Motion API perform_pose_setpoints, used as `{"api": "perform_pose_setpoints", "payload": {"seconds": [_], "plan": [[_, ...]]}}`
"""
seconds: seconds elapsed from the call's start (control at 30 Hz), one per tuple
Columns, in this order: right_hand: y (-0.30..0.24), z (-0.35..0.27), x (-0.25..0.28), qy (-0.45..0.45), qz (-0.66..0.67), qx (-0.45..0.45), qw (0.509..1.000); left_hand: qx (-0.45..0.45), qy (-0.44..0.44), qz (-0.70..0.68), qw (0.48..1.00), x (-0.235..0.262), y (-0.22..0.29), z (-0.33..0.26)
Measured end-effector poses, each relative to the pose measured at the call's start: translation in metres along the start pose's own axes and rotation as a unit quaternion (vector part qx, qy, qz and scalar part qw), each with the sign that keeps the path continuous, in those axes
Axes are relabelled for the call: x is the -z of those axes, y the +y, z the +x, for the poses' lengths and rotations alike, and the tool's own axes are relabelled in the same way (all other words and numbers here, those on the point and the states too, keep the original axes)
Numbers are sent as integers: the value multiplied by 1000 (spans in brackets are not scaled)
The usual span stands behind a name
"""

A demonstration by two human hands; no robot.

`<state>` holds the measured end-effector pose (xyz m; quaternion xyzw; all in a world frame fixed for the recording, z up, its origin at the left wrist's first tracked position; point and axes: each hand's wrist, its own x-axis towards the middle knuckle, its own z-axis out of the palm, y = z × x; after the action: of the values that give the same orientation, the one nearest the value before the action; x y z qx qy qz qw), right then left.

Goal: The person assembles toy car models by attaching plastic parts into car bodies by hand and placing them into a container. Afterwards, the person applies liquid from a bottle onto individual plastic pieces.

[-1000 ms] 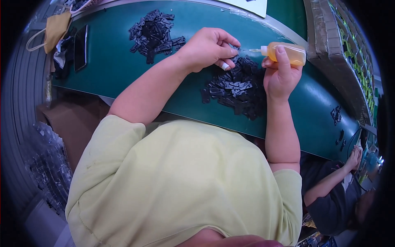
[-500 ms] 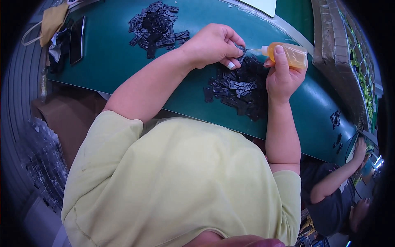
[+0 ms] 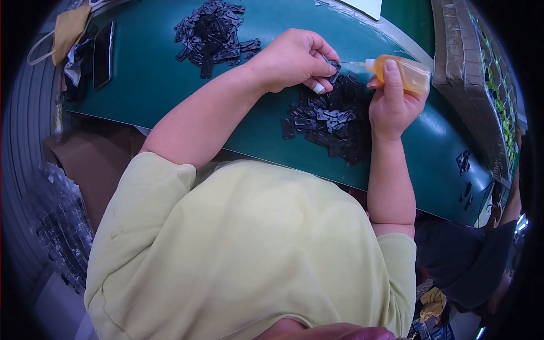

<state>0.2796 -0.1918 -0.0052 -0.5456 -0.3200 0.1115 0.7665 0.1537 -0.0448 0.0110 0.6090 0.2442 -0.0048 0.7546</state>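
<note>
Now | left hand (image 3: 294, 59) pinches small black part (image 3: 334, 68) steady for nozzle | right hand (image 3: 394, 105) grips orange bottle (image 3: 405, 73), tip aimed at it | above desk (image 3: 158, 85)

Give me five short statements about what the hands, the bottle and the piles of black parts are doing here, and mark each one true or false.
1. The right hand holds a small orange bottle with its nozzle aimed toward the left hand. True.
2. The left hand lies flat and empty on the table. False: its fingers pinch a small black part.
3. Two piles of black parts lie on the green table. True: a near pile under the hands and a far pile further up.
4. The bottle stands upright on the table. False: it is held off the surface, tilted on its side.
5. The person's shirt is dark blue. False: it is pale yellow-green.
</note>
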Motion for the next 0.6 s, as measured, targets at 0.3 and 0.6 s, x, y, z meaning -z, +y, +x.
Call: {"api": "perform_pose_setpoints", "payload": {"seconds": [0.3,0.6], "plan": [[-12,-6,-1,-4,69,-56,996,14,23,-20,999,0,2,1],[-8,-10,-3,-46,40,-73,995,11,22,-14,1000,1,1,0]]}}
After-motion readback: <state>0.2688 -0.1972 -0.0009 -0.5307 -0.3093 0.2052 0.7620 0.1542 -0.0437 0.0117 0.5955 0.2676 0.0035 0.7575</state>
